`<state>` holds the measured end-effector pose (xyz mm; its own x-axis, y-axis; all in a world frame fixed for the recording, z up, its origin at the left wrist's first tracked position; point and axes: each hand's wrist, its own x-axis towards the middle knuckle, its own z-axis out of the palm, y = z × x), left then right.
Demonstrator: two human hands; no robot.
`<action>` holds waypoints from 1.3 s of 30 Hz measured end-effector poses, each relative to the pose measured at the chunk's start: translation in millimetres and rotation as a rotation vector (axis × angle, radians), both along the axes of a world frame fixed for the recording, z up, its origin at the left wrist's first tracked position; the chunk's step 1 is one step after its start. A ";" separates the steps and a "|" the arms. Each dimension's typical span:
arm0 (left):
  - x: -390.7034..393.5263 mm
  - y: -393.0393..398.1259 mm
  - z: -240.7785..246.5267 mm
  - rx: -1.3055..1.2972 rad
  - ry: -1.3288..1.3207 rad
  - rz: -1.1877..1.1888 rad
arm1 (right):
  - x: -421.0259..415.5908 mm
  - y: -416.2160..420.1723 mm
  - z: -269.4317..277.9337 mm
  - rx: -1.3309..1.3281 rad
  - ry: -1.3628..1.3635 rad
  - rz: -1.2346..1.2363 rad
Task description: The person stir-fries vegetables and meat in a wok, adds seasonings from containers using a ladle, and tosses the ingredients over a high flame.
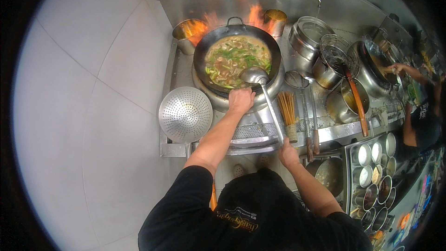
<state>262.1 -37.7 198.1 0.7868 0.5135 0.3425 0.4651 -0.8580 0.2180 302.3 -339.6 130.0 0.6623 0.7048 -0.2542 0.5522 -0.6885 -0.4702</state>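
Observation:
A black wok point(201, 50) sits on a round burner stand point(217, 101), filled with a brothy mix of green vegetables and pale pieces point(237, 57). My left hand point(241, 100) is closed at the wok's near rim; the handle or cloth under it is hidden. In my right hand point(289, 153) is the end of a long-handled steel ladle point(271, 108). The ladle's bowl point(254, 75) rests over the near right part of the food, its rounded back upward. Flames point(256, 14) rise behind the wok on both sides.
Left of the wok lies a perforated strainer point(185, 114). A bamboo brush point(287, 115), a small mesh skimmer point(297, 79) and several pots point(343, 103) stand at right. Water runs from a tap point(318, 3). Another person point(423, 122) works at a second wok point(374, 59). Seasoning containers point(364, 155) fill a rack.

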 end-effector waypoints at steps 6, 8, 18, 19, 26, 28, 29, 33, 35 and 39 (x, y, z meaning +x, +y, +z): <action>0.4 0.1 -0.2 -0.023 0.060 0.016 | -0.3 0.5 -1.0 -0.001 0.001 -0.009; 0.5 1.3 -3.0 -0.018 0.063 0.020 | -0.5 0.1 -3.5 0.011 -0.001 -0.006; 0.0 -0.8 3.1 -0.024 0.076 0.021 | -0.9 0.0 -5.3 0.032 -0.006 -0.013; 0.0 -1.0 3.3 -0.022 0.062 0.017 | -1.0 0.0 -5.6 0.040 -0.006 -0.015; -1.5 1.1 1.3 -0.015 -0.028 -0.010 | -1.5 -1.2 -8.4 0.109 0.001 -0.026; -2.0 2.5 2.8 -0.053 -0.023 -0.007 | 0.6 1.5 1.6 0.101 0.024 -0.013; -1.1 2.9 3.8 -0.089 -0.002 -0.005 | 3.0 -0.5 9.4 0.069 0.041 0.001; -17.3 -9.6 15.5 -0.113 -0.104 -0.030 | 15.3 -3.0 69.2 0.140 0.134 0.049; -41.7 -26.3 16.5 -0.091 -0.248 -0.096 | 31.6 -7.2 80.4 0.218 0.216 0.122; -108.9 -59.4 7.8 -0.387 -0.317 -0.144 | 40.1 13.3 186.6 0.146 0.608 0.173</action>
